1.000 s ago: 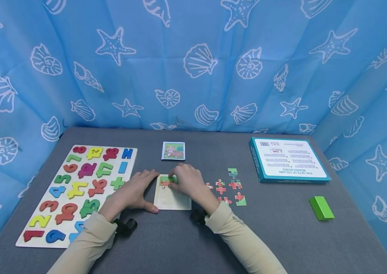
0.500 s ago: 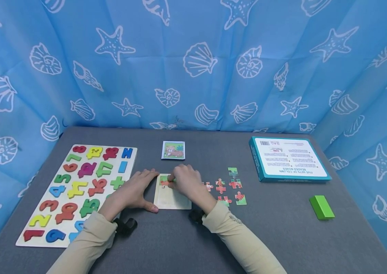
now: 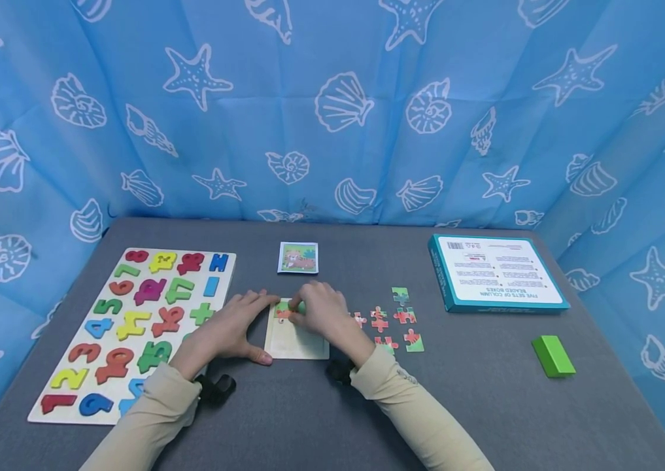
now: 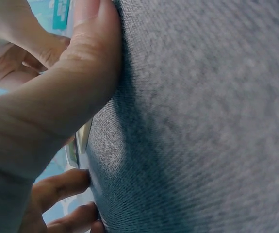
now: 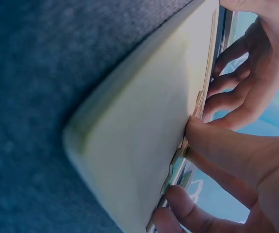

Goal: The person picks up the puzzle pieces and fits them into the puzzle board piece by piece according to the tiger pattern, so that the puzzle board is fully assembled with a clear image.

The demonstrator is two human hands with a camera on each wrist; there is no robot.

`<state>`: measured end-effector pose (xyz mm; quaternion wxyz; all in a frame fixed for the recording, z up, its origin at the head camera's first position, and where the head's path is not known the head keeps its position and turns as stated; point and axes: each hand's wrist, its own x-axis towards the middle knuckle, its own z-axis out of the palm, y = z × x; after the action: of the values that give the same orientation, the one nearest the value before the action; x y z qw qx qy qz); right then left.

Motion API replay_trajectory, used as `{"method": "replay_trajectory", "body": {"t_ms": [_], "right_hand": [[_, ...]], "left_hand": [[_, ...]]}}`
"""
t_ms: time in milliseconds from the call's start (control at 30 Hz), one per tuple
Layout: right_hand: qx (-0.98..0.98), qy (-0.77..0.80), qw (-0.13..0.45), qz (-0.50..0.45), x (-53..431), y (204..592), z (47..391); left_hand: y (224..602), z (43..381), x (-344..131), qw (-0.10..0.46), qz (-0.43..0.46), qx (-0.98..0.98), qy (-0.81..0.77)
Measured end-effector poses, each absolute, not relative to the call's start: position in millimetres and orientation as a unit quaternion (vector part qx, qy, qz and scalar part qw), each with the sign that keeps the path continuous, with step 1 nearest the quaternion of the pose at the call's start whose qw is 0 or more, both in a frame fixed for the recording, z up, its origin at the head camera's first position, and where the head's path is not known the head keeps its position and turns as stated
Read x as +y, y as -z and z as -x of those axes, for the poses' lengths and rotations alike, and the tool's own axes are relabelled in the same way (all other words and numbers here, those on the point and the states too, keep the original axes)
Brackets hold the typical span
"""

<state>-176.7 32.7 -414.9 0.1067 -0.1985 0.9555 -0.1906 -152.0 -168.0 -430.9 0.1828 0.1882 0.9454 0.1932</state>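
A small pale wooden puzzle tray (image 3: 295, 343) lies on the table between the hands. Several red and green jigsaw pieces (image 3: 281, 312) sit along its far left part. My left hand (image 3: 227, 328) rests at the tray's left edge, thumb and fingers spread, thumb at the near corner. Over the tray's far side my right hand (image 3: 322, 313) pinches a puzzle piece, whose green bit shows by the fingers; the rest of it is hidden. In the right wrist view the thumb (image 5: 217, 141) presses down at the row of pieces. Loose jigsaw pieces (image 3: 405, 316) lie right of the tray.
Behind the tray lies a picture card (image 3: 298, 258) of an animal. A white board with coloured numbers (image 3: 110, 327) fills the left side. At the right are a teal-edged box (image 3: 497, 275) and a green block (image 3: 553, 357). A blue curtain (image 3: 332, 157) hangs behind.
My right hand has made small shifts at the far side of the tray, its fingers settling over the row of pieces. The left hand has stayed still.
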Motion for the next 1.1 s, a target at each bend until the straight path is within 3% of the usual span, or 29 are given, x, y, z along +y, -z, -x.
{"method": "replay_trajectory", "body": {"t_ms": [600, 800, 967, 1100], "right_hand": [[0.954, 0.194, 0.068, 0.216, 37.7, 418.4, 176.6], [0.952, 0.196, 0.085, 0.22, 40.4, 415.7, 177.4], [0.946, 0.228, 0.095, 0.209, 52.7, 408.9, 181.2], [0.951, 0.231, 0.067, 0.193, 72.1, 402.6, 186.8]], "left_hand": [[430.7, 150.7, -168.6, 0.185, -0.197, 0.945, -0.181], [430.6, 150.3, -168.2, 0.179, -0.204, 0.946, -0.179], [430.6, 150.3, -168.4, 0.178, -0.207, 0.946, -0.178], [430.5, 150.6, -168.6, 0.183, -0.201, 0.945, -0.18]]}}
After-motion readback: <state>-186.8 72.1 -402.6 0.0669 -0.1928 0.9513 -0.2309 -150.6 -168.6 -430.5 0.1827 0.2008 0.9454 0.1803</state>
